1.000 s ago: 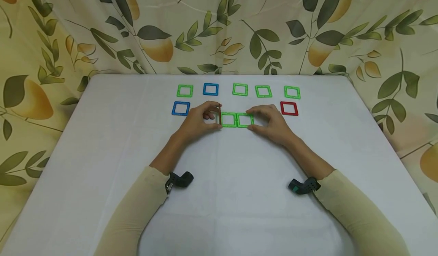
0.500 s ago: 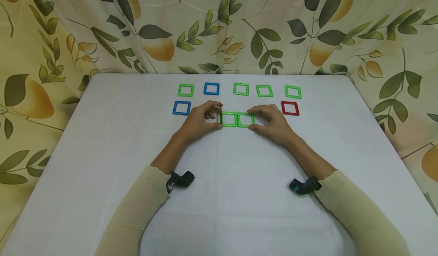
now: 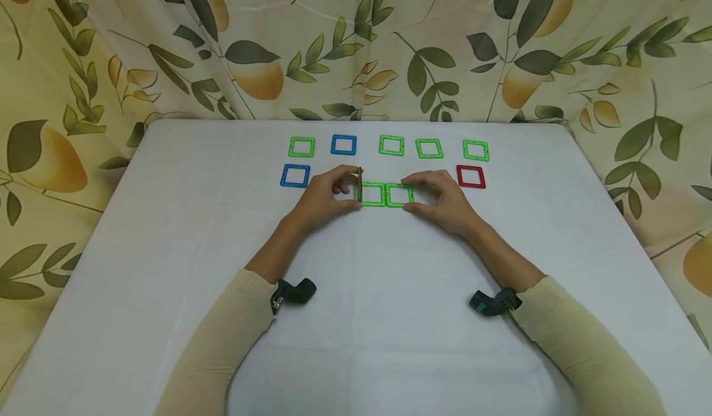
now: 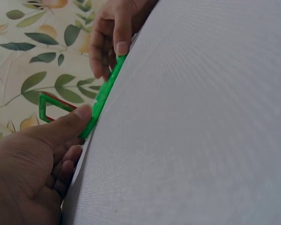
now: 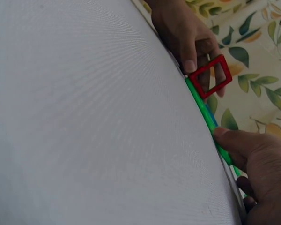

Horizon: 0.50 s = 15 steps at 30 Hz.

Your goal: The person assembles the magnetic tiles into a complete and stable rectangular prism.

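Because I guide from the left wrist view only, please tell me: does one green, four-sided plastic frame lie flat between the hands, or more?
Observer: Two green, four-sided plastic frames lie flat, side by side.
Operator: Which colour does the upright four-sided plastic shape show toward the right hand?
Observer: Red, in the right wrist view.
Operator: Does my view miss any frame colour?
Observer: Yes: two blue, four-sided plastic frames, in the head view.
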### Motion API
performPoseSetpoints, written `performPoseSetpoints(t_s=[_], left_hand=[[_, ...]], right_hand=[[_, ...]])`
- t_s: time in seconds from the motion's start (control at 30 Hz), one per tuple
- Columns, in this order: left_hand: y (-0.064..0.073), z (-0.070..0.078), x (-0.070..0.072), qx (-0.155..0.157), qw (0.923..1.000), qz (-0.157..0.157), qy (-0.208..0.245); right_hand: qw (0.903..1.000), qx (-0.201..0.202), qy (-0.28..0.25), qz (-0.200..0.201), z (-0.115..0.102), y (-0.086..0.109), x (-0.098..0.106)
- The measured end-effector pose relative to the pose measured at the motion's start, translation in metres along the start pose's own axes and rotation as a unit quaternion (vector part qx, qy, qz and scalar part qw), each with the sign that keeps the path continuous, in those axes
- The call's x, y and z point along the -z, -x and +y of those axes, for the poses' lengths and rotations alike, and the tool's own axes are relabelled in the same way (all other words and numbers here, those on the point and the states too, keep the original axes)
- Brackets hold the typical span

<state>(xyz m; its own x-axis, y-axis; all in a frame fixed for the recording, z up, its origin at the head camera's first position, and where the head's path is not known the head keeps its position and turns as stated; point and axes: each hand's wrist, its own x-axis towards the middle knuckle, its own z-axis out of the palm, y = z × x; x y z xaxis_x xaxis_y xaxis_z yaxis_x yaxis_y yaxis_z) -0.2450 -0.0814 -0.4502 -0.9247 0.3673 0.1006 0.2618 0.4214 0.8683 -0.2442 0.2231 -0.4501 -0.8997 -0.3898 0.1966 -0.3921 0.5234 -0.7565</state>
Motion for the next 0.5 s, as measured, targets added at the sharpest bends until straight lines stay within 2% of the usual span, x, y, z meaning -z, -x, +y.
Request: performPoseSetpoints(t_s=[0.5], left_hand=[[-0.0002, -0.0035, -0.0012, -0.004, 1.0000, 0.004, 0.000]], right_hand=[[0.9998, -0.017, 0.004, -0.009, -0.0018, -0.0001, 0.0019]])
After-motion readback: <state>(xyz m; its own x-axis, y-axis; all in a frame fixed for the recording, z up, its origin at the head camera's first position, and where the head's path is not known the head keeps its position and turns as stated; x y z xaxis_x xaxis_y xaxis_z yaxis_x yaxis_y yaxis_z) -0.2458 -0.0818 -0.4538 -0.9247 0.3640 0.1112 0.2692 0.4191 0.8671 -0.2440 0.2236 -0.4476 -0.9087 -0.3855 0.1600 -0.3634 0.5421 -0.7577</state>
